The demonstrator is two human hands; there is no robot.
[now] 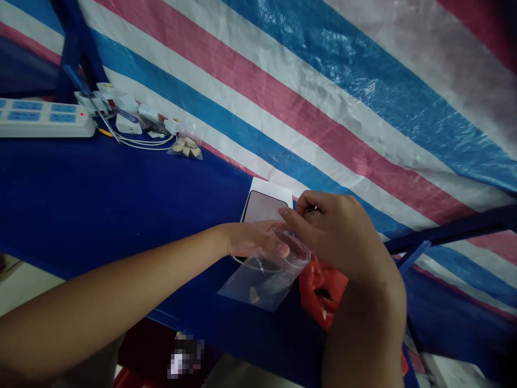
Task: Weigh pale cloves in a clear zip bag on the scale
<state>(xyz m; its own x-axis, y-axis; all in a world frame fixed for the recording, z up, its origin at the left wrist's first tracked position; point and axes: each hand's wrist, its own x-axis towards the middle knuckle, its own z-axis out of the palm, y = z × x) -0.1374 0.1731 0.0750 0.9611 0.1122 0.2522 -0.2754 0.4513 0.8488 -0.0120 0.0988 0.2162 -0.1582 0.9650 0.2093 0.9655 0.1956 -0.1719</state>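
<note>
My left hand (258, 240) holds the mouth of a clear plastic bag (262, 280), with its thumb on the rim. One small pale piece (254, 294) lies low inside the bag. Right of the bag's opening, my right hand (331, 229) has its fingers curled together; a small dark thing seems to show between them, too hidden to name. Behind my left hand, a phone-like dark-edged panel (264, 207) rests on a white box (274, 188). A red plastic bag (321, 291) sits beneath my right hand, partly covered by my forearm.
On the blue table (121, 194), a white power strip (48, 119) lies at the far left, beside chargers (127, 123) and white cables (147, 143). A small clear bag of pale pieces (186, 146) is near them. A striped tarp (283, 108) rises behind the table.
</note>
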